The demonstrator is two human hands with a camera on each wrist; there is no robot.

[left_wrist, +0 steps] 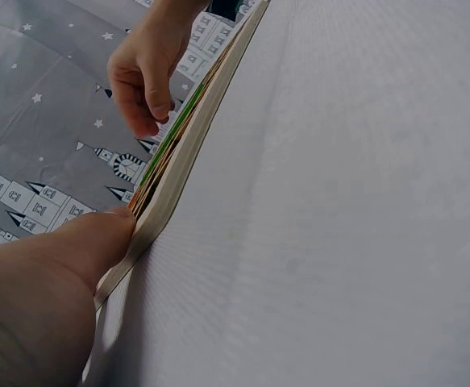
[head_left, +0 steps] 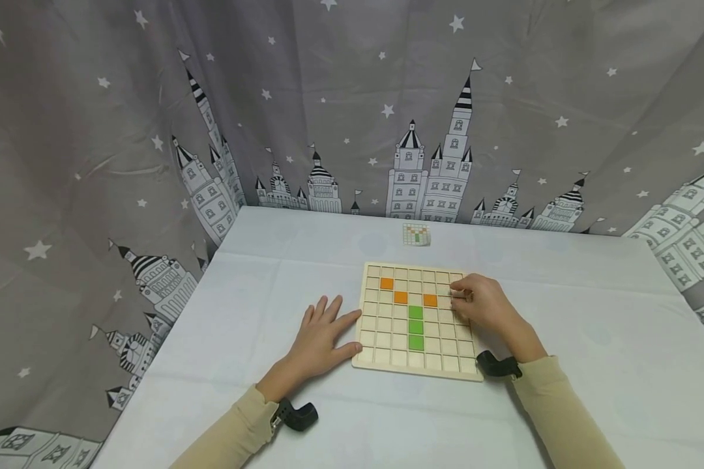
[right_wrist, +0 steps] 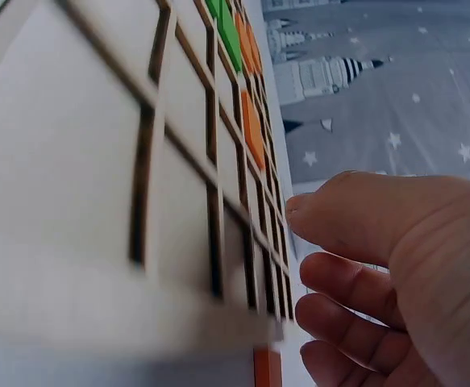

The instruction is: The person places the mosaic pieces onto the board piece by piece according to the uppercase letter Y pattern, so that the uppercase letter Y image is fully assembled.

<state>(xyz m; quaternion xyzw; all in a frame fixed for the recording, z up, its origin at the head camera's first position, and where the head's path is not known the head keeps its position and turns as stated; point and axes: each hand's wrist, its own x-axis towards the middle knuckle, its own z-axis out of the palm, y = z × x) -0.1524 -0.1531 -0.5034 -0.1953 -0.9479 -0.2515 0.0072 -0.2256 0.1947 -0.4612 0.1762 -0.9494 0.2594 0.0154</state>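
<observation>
A square wooden grid board lies flat on the white cloth. Three orange tiles sit toward its far side, and three green tiles form a column in its middle. With fingers spread, my left hand rests beside the board, thumb and forefinger touching its left edge. Over the board's right edge hovers my right hand, fingers loosely curled. In the right wrist view a gap separates the thumb from the fingers, and nothing shows between them. Another orange piece shows past the board's edge, near those fingers.
A small pattern card with a coloured grid lies beyond the board. Grey curtain printed with castles and stars hangs behind and to the left of the white-covered table. Each wrist wears a black camera band.
</observation>
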